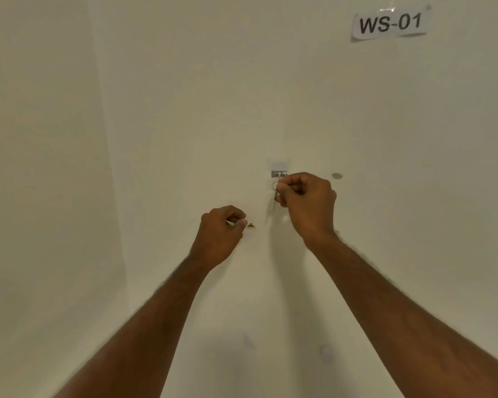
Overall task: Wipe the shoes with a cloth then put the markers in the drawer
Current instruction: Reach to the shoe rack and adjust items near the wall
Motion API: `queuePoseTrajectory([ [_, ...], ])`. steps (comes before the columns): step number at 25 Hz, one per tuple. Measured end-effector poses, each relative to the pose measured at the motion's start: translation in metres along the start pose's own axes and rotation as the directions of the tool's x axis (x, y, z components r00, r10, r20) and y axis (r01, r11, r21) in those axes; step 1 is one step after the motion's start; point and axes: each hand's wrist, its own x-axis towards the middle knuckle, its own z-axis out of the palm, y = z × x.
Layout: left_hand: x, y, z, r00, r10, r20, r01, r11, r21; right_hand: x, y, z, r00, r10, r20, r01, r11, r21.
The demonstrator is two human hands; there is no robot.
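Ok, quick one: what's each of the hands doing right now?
Left hand: fingers curled; whether it holds anything cannot be told.
Right hand: pinching a key ring at the wall hook.

The wall [184, 110] looks like matt, smooth painted plaster. The label [389, 23] is white paper under a glossy strip of clear tape. The hook [279, 174] has a dull grey metal plate on a pale pad, and a thin shiny metal ring [275, 185] hangs there.

Thin metal ring [275, 186] on wall hook [279, 174]
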Motion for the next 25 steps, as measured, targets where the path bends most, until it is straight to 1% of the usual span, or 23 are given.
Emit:
queuePoseTrajectory([
  [5,0.024,0.003,0.013,0.998,0.064,0.007,-0.063,0.998,-0.024,0.015,-0.001,0.001,0.999,0.031,-0.011,-0.032,0.999,-0.023],
  [8,0.031,0.004,0.013,0.998,0.066,-0.001,-0.066,0.998,0.002,0.017,-0.002,0.002,0.999,0.033,-0.022,-0.034,0.999,-0.026],
  [13,0.032,0.005,0.012,0.998,0.057,0.009,-0.057,0.998,-0.008,0.019,-0.002,0.000,1.000,0.001,-0.003,-0.001,0.992,-0.124],
  [17,0.028,0.005,0.012,0.998,0.054,0.015,-0.054,0.998,-0.020,0.016,0.001,0.001,1.000,0.007,0.028,-0.003,0.986,-0.165],
  [22,0.016,0.005,0.010,0.997,0.068,0.031,-0.067,0.997,-0.025,0.001,0.016,-0.006,0.999,0.031,0.025,-0.025,0.979,-0.202],
  [25,0.003,0.005,0.012,0.997,0.062,0.050,-0.060,0.998,-0.034,-0.012,0.026,-0.017,0.999,0.004,0.045,0.011,0.947,-0.320],
])
